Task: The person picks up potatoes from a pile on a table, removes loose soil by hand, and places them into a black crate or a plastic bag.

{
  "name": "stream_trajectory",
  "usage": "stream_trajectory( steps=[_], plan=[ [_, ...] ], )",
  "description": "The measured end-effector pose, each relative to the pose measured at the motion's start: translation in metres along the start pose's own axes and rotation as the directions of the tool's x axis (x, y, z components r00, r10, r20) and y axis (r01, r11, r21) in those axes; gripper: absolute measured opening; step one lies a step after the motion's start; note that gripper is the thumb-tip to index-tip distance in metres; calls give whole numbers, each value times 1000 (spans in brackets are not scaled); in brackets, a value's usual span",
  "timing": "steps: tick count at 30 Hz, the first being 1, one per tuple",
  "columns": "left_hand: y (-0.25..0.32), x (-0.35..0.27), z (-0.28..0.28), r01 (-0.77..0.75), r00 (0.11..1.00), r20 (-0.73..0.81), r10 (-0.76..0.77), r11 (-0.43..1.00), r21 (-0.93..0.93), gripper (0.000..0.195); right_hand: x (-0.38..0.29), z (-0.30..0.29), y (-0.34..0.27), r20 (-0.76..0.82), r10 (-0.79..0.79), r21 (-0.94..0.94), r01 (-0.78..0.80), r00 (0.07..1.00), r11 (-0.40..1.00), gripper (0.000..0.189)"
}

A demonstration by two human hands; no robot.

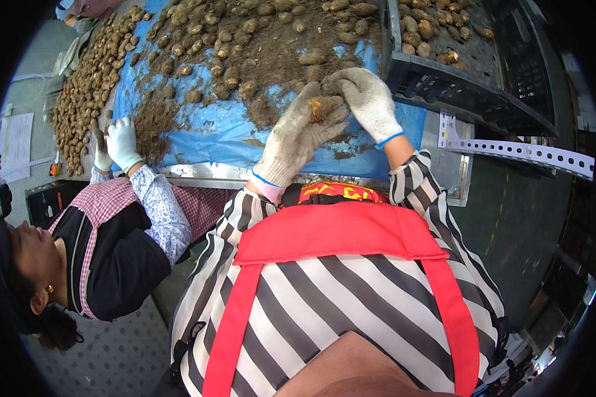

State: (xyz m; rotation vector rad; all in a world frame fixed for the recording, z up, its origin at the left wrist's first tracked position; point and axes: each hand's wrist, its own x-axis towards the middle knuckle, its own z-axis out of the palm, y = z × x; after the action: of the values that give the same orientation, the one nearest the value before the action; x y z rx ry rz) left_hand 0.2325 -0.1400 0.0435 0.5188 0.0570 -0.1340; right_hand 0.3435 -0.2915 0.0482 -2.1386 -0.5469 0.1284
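My left hand (298, 136), in a soiled white knit glove, is shut on a brown taro-like tuber (323, 108) with an orange patch on its skin. My right hand (370, 99), gloved the same way, is bent over the tuber's upper right side; its fingertips are partly hidden, so whether it grips anything is unclear. Below both hands lies a blue plastic sheet (213, 136) strewn with soil. Many loose tubers (231, 77) with root fibres spread over it above and to the left of my hands.
At the upper right stands a black plastic crate (467, 94) holding tubers. A perforated white metal strip (521, 151) juts out beneath it. A co-worker with gloved hands (124, 144) works at the left, beside a long heap of smaller tubers (87, 94). The table's metal edge (203, 173) runs before me.
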Motion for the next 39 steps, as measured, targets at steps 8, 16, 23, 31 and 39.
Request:
stream_trajectory(
  steps=[8,16,23,31,39],
  plan=[
    [11,-2,8,37,998,-56,-21,953,302,90,-28,0,-24,46,-254,370,219,966,903,31],
    [8,-1,2,-13,999,-34,17,993,118,76,-8,-1,6,79,-25,128,14,997,992,30],
    [1,0,1,39,998,-48,-45,992,-122,54,-35,7,-34,-116,-365,72,374,924,924,44],
    [-1,-3,-6,108,986,-126,-110,994,-26,53,-15,9,-31,40,-74,170,66,996,983,17],
    [1,3,-7,86,994,-57,-94,988,-125,64,-16,-4,13,-138,-17,177,42,990,983,37]
  ],
)
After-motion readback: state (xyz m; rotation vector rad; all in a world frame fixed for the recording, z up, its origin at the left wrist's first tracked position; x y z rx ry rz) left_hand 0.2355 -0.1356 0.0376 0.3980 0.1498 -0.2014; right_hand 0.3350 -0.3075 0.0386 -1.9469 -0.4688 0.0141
